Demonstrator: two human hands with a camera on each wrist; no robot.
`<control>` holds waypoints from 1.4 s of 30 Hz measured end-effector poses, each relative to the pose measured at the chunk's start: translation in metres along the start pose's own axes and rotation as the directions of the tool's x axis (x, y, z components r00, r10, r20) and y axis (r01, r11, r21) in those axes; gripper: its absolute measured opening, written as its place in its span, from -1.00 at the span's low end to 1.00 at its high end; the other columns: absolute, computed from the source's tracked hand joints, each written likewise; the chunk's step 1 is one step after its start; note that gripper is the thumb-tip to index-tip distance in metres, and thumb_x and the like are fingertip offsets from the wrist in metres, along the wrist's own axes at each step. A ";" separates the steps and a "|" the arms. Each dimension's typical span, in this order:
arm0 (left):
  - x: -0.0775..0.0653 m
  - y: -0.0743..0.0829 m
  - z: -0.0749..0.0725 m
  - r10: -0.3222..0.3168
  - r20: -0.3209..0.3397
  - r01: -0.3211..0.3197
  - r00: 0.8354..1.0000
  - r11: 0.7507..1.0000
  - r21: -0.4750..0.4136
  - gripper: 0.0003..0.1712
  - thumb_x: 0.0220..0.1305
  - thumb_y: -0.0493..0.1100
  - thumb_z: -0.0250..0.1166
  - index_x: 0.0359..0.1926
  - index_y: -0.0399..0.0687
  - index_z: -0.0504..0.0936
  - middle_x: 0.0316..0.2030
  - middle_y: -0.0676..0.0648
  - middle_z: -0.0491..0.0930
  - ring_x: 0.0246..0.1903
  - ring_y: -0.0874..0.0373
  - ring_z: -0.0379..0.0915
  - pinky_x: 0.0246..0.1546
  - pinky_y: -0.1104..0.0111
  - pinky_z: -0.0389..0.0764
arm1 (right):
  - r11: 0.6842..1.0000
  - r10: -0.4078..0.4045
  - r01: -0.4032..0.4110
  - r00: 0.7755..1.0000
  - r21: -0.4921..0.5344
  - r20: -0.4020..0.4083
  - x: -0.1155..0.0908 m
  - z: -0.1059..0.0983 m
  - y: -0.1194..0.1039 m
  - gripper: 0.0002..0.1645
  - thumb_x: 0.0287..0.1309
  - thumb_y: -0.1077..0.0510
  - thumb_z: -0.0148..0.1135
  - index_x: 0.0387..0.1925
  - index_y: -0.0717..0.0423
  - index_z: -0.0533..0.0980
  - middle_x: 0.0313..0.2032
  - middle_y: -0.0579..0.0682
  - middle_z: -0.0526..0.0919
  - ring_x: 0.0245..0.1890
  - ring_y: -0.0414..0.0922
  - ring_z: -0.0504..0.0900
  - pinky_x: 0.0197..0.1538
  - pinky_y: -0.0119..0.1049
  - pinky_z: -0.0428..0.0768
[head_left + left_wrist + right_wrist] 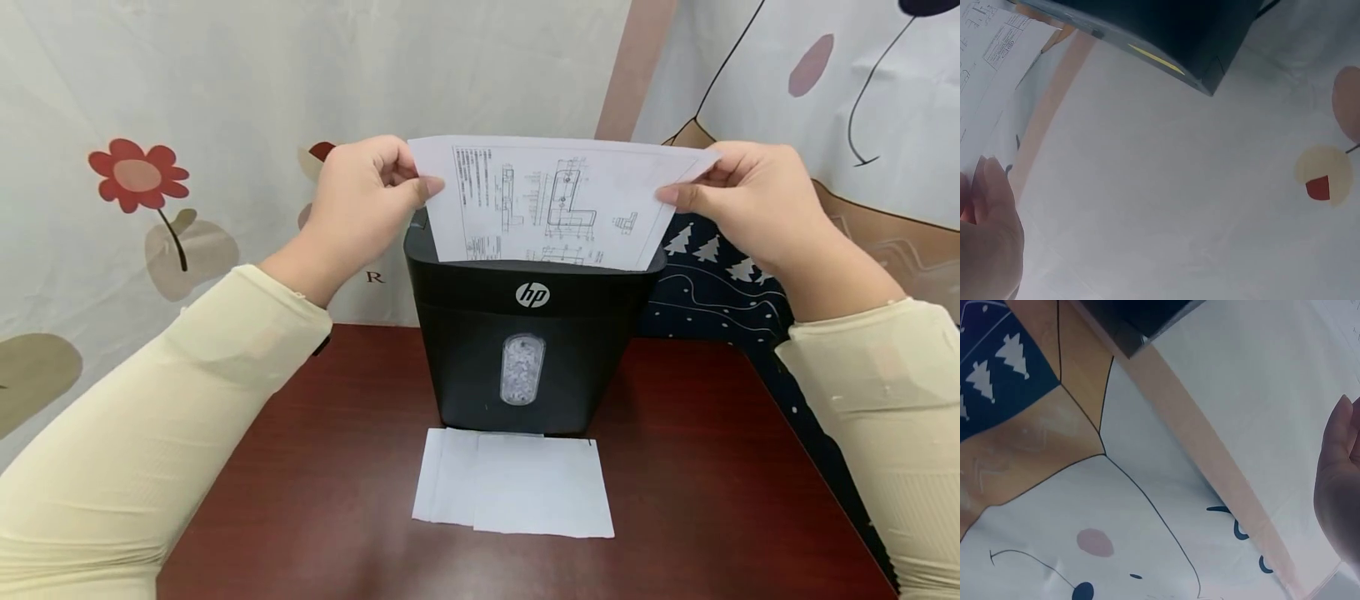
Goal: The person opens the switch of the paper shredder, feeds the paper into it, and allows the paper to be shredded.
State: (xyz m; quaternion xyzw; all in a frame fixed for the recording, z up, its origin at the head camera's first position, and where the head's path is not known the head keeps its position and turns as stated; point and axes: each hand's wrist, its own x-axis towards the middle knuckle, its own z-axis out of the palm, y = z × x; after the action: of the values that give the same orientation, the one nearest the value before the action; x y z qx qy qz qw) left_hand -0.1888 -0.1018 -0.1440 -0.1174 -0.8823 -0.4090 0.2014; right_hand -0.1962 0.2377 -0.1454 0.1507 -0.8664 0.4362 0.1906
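Note:
A printed sheet of paper (540, 200) with a technical drawing is held up in the head view, its lower edge at the top of a black HP paper shredder (465, 350). My left hand (363, 204) pinches the sheet's left edge between thumb and fingers. On the opposite edge, my right hand (757, 200) pinches it the same way. The left wrist view shows part of the left hand (988, 231), the printed sheet (991, 69) and a shredder corner (1204, 69). Only part of the right hand (1341, 481) appears in the right wrist view.
Several white sheets (540, 487) lie overlapping on the dark red table (337, 500) in front of the shredder. Shreds show through the shredder's clear window (522, 370). A patterned cloth (262, 75) hangs behind, and a dark blue printed part (712, 292) borders the table's right side.

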 end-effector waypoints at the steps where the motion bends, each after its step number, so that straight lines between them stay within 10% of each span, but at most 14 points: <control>1: 0.002 0.000 0.000 0.004 -0.004 -0.004 1.000 1.000 -0.006 -0.81 0.26 -0.11 0.30 -0.43 -0.10 0.56 -0.55 0.06 0.57 -0.49 0.18 0.30 -0.62 0.40 0.16 | 1.000 0.004 -0.004 1.000 0.002 0.001 0.002 0.000 -0.001 -0.87 0.09 0.16 0.41 -0.27 0.04 0.71 -0.50 -0.45 0.67 -0.30 -0.37 0.59 -0.25 -0.62 0.46; 42: 0.039 -0.020 0.017 0.044 0.053 -0.047 0.998 0.997 0.060 -0.80 0.29 -0.21 0.28 -0.44 -0.21 0.51 -0.41 -0.12 0.64 -0.39 0.18 0.35 -0.50 0.40 0.23 | 0.997 -0.008 0.009 1.000 -0.077 0.008 0.037 0.020 0.016 -0.74 0.13 0.15 0.38 -0.24 0.29 0.69 -0.42 -0.44 0.58 -0.27 -0.33 0.46 -0.32 -0.54 0.39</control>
State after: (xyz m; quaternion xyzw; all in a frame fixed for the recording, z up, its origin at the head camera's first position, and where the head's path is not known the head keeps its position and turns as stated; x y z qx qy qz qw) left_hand -0.2355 -0.0999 -0.1502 -0.1418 -0.8964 -0.3738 0.1911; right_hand -0.2396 0.2273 -0.1504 0.1485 -0.8826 0.4012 0.1949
